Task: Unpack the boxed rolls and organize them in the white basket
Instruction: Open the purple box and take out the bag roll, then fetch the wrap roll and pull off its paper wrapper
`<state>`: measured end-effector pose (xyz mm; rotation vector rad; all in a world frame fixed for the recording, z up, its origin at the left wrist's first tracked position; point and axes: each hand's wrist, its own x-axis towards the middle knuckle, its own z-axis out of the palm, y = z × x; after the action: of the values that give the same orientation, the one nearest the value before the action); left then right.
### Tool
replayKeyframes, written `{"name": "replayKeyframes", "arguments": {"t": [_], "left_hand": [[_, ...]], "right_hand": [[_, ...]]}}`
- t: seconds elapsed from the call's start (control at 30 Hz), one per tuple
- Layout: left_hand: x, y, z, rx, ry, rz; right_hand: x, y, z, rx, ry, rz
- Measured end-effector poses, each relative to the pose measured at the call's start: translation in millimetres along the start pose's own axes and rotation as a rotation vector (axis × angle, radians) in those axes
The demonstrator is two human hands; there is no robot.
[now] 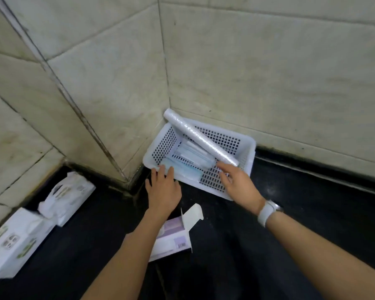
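A white perforated basket [223,140] stands in the corner on the dark floor, tilted against the tiled walls. A long clear-wrapped roll [200,137] lies diagonally across it, its far end over the back corner of the rim. Pale blue packets [184,169] lie inside. My left hand [164,189] rests flat on the basket's near left rim, fingers apart. My right hand [239,184] hovers at the roll's near end, fingers spread, just touching or barely apart from it. An opened white and purple box [178,237] lies on the floor between my forearms.
Two white tissue packs [68,197] [15,241] lie on the floor at the left, along the wall. Beige tiled walls meet in a corner behind the basket. Dark floor extends to the right and toward me.
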<state>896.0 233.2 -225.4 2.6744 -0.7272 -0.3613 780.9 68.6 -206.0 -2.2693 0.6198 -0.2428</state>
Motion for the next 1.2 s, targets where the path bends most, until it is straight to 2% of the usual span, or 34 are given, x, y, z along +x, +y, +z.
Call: {"name": "replayKeyframes", "arguments": {"t": [0.1,0.17,0.23,0.33,0.43,0.53,0.9,1.03,1.2], "left_hand": [[-24.6,53.2,5.2,-0.122,0.108,0.157],[-53.5,96.9,21.4,-0.18,0.121,0.307],[-92.4,137.6,47.8,-0.205,0.025,0.43],[-153.0,180.8,95.8,-0.17,-0.223,0.566],[-203.8,219.6,136.0,-0.129,-0.407,0.646],[-253.3,270.9,168.4,-0.078,-0.509,0.742],[-464.0,488.9,303.1,0.069,-0.694,1.088],[-500.0,565.7,334.8,0.076,-0.665,1.203],[-502.2,670.5,373.8,0.114,-0.598,1.317]], "right_hand": [[-75.9,21.7,-26.0,0.072,0.24,0.082],[-126.4,48.0,-40.5,0.056,0.363,0.196],[-176.4,79.0,-53.6,0.018,0.406,0.364],[-251.5,120.4,-69.4,0.005,0.433,0.588],[-325.3,152.1,-88.2,0.003,0.484,0.724],[-398.4,180.8,-116.4,0.008,0.571,0.842],[-651.0,300.4,-243.1,0.047,0.795,1.082],[-697.1,339.4,-286.3,0.077,0.847,1.118],[-715.0,396.9,-348.2,0.091,0.851,1.101]]}}
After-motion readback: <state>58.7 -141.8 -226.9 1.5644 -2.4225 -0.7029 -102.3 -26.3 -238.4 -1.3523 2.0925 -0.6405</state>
